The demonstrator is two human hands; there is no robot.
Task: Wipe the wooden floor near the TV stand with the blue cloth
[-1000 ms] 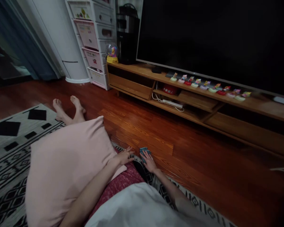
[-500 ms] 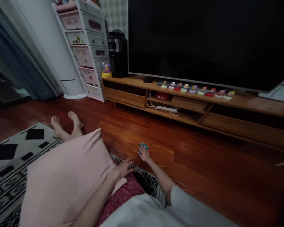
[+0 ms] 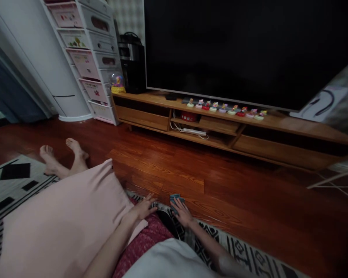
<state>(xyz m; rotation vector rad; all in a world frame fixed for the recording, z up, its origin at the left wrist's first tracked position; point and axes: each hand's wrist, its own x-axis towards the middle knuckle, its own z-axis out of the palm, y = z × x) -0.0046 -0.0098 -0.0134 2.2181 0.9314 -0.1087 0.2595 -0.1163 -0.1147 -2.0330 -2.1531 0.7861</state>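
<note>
Under the spread fingers of my right hand (image 3: 183,213) is a small teal-blue cloth (image 3: 175,197), apparently folded. The palm covers most of it, so its full shape is hidden. Hand and cloth are low over the wooden floor (image 3: 150,166), by the edge of the patterned rug (image 3: 243,251). My left hand (image 3: 145,207) holds nothing; its fingers are stretched apart near my thigh. That forearm rests along a pink pillow (image 3: 60,216) lying across my legs.
Ahead is a low wooden TV stand (image 3: 145,116) bearing a large dark television (image 3: 220,50) and a row of small figurines (image 3: 223,108). A drawer tower (image 3: 89,58) stands at the left. My bare feet (image 3: 74,148) extend past the pillow.
My right hand has drawn back toward my body, bringing the blue cloth along. The left hand stays by the pillow and thigh. My view has turned slightly right.
</note>
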